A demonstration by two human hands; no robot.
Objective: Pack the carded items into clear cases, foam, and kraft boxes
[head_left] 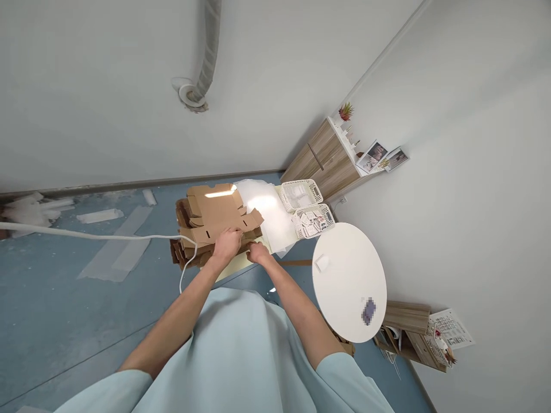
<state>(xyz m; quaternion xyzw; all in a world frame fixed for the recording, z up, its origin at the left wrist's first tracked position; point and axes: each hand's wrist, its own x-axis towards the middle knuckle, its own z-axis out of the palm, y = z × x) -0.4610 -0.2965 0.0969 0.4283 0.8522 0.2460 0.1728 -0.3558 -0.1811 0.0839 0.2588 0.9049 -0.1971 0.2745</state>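
A flattened cardboard box (217,207) lies on top of a stack of similar brown cardboard boxes (177,252), its slotted flaps spread. My left hand (227,244) is closed on the near edge of this top box, the fingers curled over the cardboard. Just to the right, my right hand (257,252) is closed on the near right corner of the cardboard, with its fingertips partly hidden. White wrapping sheets (275,223) lie beside the stack, touching its right side.
Two white perforated baskets (322,190) stand right of the sheets, one holding small printed packets (310,222). A round white table (350,269) is at my right. A white cable (107,236) crosses from the left over the boxes. Behind stands a wooden cabinet (316,152).
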